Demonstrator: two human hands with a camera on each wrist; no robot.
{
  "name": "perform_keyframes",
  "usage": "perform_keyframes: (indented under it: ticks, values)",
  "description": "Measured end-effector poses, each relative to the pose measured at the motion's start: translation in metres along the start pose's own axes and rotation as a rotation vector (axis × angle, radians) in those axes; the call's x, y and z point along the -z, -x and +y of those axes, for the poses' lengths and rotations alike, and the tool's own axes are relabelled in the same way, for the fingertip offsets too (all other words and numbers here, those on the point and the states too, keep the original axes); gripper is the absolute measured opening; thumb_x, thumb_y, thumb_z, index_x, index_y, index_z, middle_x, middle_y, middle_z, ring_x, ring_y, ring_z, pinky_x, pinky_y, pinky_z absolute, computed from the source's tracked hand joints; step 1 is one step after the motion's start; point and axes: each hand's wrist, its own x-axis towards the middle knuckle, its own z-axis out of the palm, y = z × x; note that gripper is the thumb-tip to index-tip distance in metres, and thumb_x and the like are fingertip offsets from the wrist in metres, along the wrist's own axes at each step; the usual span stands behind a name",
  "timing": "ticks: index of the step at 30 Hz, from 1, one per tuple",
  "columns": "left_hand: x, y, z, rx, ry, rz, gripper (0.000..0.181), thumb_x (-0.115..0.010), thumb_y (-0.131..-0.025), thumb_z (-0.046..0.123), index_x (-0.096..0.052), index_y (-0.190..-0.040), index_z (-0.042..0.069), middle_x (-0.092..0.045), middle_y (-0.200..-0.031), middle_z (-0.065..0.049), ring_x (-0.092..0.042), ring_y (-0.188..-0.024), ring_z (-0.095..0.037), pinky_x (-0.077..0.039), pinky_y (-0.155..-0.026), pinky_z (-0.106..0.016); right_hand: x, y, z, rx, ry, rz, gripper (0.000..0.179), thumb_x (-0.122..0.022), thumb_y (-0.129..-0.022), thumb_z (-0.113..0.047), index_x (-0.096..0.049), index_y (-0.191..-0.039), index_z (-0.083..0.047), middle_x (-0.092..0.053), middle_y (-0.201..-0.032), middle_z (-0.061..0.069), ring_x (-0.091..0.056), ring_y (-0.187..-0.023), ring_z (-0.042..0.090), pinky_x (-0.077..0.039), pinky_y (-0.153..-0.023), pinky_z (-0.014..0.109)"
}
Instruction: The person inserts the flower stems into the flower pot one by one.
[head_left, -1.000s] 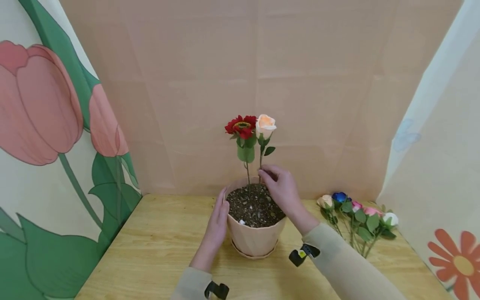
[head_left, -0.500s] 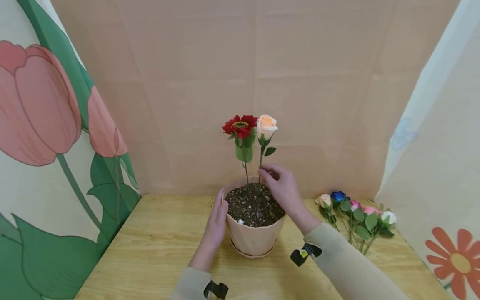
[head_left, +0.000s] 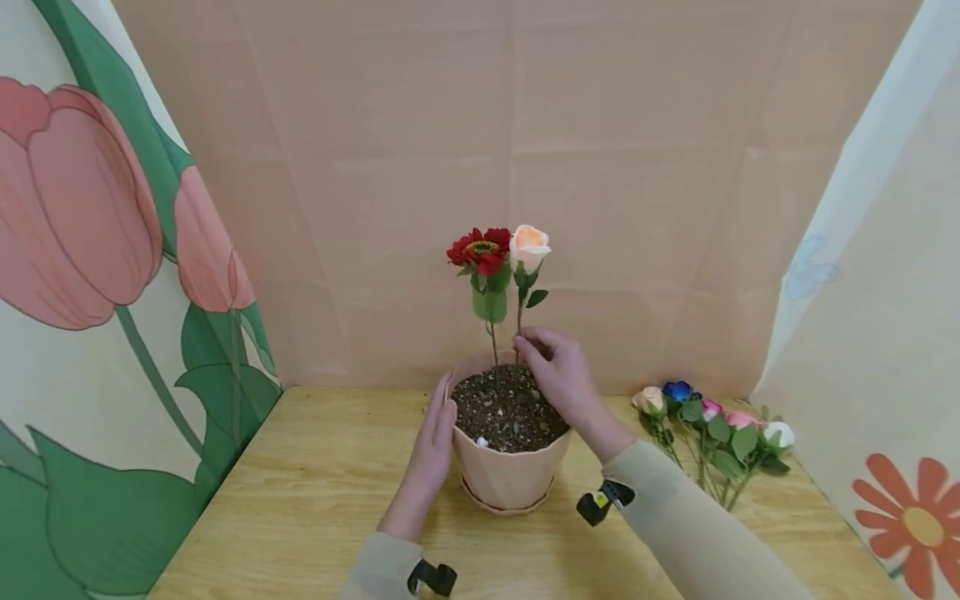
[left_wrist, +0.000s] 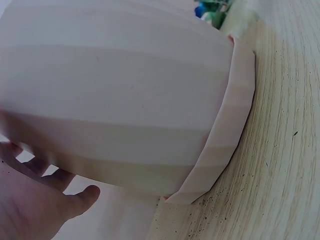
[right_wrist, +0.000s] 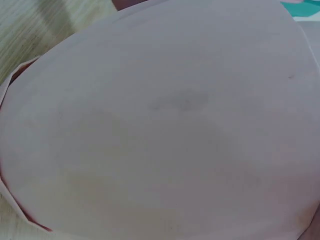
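Observation:
A pale pink flowerpot (head_left: 512, 479) filled with dark soil (head_left: 502, 412) stands on its saucer (left_wrist: 227, 120). My left hand (head_left: 433, 437) rests along the pot's left side with fingers extended; in the left wrist view its thumb points away from the fingers. Just above the soil at the back, my right hand (head_left: 558, 371) pinches the stem of a peach rose (head_left: 529, 248) between thumb and fingers. Beside it on the left, a red flower (head_left: 482, 250) with a yellow-ringed centre stands upright in the soil. Pot wall fills most of the right wrist view.
Several loose artificial roses (head_left: 716, 429) in blue, pink, white and peach lie on the wooden table (head_left: 315, 492) to the right. A pinkish backdrop (head_left: 375, 208) rises behind the pot, and a flower-painted panel (head_left: 97, 200) borders the left.
The peach rose's head has shifted slightly left toward the red flower since half a second ago. Both hands keep nearly the same places.

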Motion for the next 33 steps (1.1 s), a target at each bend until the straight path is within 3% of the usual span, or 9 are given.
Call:
perform_keyframes:
  ticks: [7,19,29,33]
  values:
    - [-0.0017,0.0011,0.0028,0.027,-0.004,0.008,0.054,-0.031,-0.122,0.044,-0.025,-0.176,0.039,-0.024,-0.182,0.003,-0.022,-0.166,-0.036,-0.016,-0.131,-0.069,0.0005,-0.0011,0.0029,-0.024,-0.025,0.017,0.021,-0.072,-0.110,-0.021,-0.083,-0.116,-0.004,-0.080,-0.094,0.011,-0.074,-0.082,0.025,-0.057,-0.068,0.024]
    - [-0.0001,0.0005,0.0026,0.009,-0.003,0.002,0.056,-0.029,-0.123,0.042,-0.024,-0.177,0.031,-0.023,-0.182,-0.003,-0.020,-0.166,-0.038,-0.014,-0.131,-0.069,0.0020,0.0003,0.0030,-0.106,-0.029,0.018,0.022,-0.073,-0.110,-0.024,-0.084,-0.118,-0.007,-0.080,-0.101,0.019,-0.074,-0.089,0.028,-0.058,-0.072,0.024]
    - [-0.0007,0.0005,0.0022,0.015,-0.005,-0.003,0.056,-0.028,-0.123,0.044,-0.024,-0.177,0.032,-0.022,-0.182,-0.003,-0.019,-0.166,-0.040,-0.013,-0.130,-0.072,0.0019,0.0014,0.0046,-0.138,-0.121,0.023,0.024,-0.074,-0.109,-0.025,-0.083,-0.120,-0.005,-0.079,-0.099,0.021,-0.076,-0.094,0.040,-0.060,-0.073,0.022]
    - [-0.0006,0.0000,0.0019,0.018,-0.002,-0.005,0.055,-0.028,-0.123,0.044,-0.024,-0.177,0.034,-0.022,-0.183,-0.002,-0.019,-0.166,-0.040,-0.013,-0.130,-0.072,0.0021,0.0011,0.0038,-0.135,-0.110,0.022,0.025,-0.075,-0.109,-0.027,-0.082,-0.120,-0.006,-0.079,-0.096,0.018,-0.075,-0.091,0.037,-0.060,-0.072,0.023]
